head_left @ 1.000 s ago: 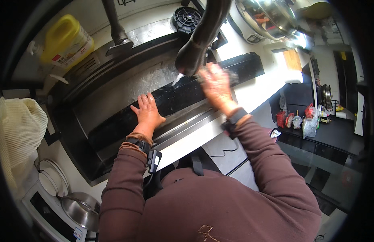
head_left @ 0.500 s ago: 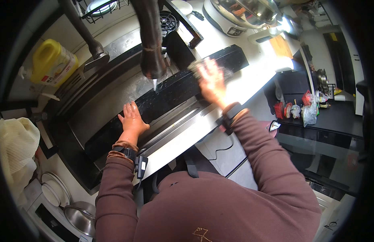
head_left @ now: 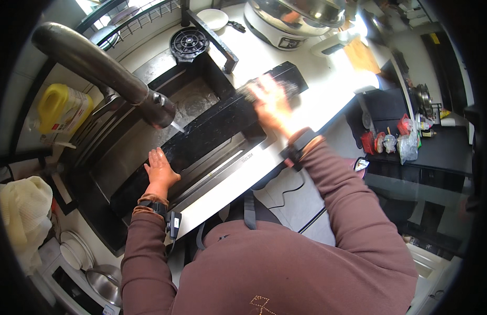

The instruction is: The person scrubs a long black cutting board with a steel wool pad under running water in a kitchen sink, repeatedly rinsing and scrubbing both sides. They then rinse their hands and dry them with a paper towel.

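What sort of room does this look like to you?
Most likely a kitchen: there's a dark sink with water running from a metal faucet, and what looks like a white cooker with a shiny metal lid on the counter.

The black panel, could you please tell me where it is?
In the head view, the black panel lies slantwise across the sink, its right end over the counter.

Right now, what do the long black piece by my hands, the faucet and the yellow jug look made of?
Long black piece: perhaps coated metal, though stone or plastic is possible; dark, with a dull sheen.
Faucet: probably metal, given its smooth grey gleam.
Yellow jug: likely plastic, with a smooth, moulded shape.
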A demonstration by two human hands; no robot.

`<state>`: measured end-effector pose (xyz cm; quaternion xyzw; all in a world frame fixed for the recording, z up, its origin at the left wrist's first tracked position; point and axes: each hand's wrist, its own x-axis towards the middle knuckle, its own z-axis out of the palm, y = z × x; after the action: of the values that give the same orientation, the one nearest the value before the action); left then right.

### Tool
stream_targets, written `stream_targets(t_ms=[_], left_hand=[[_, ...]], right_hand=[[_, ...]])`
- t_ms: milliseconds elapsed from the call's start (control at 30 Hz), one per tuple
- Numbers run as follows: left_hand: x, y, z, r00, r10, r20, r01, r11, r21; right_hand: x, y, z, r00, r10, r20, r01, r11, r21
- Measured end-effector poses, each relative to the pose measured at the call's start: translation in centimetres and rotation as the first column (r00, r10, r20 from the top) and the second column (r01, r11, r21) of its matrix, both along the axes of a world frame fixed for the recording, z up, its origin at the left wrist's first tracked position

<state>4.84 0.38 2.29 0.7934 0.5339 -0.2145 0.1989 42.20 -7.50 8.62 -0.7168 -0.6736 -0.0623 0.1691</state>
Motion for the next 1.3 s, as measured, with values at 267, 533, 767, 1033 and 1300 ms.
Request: stream_targets(t_ms=[267,533,767,1033,1300], left_hand=[[0.1,-0.2,-0.3,1.0,0.003,-0.022,-0.002,1.0,0.022],[-0.5,-0.3,-0.9,0.999,0.04,0.004,-0.04,0.998,0.042],[-0.9,-0.6,-1.2,0.997,0.046,0.07,-0.053,0.994,0.099],[-0.8,-0.5,-1.4,0.999,0.054,0.007,-0.054,0.995,0.08],[-1.1,-0.9,-2.0,0.997,0.056,0.054,-0.062,0.991,0.116]], right_hand=[[-9.7,3.5,-2.1,0.987,0.156,0.036,-0.152,0.985,-0.076],[-21.8,5.9,-6.6,0.887,0.429,-0.169,-0.451,0.883,-0.127],[-1.3,3.6,2.0,0.984,0.077,0.163,-0.082,0.996,0.02],[-9.9,3.0,0.9,0.968,0.216,-0.129,-0.231,0.966,-0.117],[2.3,1.3,1.0,0.988,-0.104,0.114,0.106,0.994,-0.007]])
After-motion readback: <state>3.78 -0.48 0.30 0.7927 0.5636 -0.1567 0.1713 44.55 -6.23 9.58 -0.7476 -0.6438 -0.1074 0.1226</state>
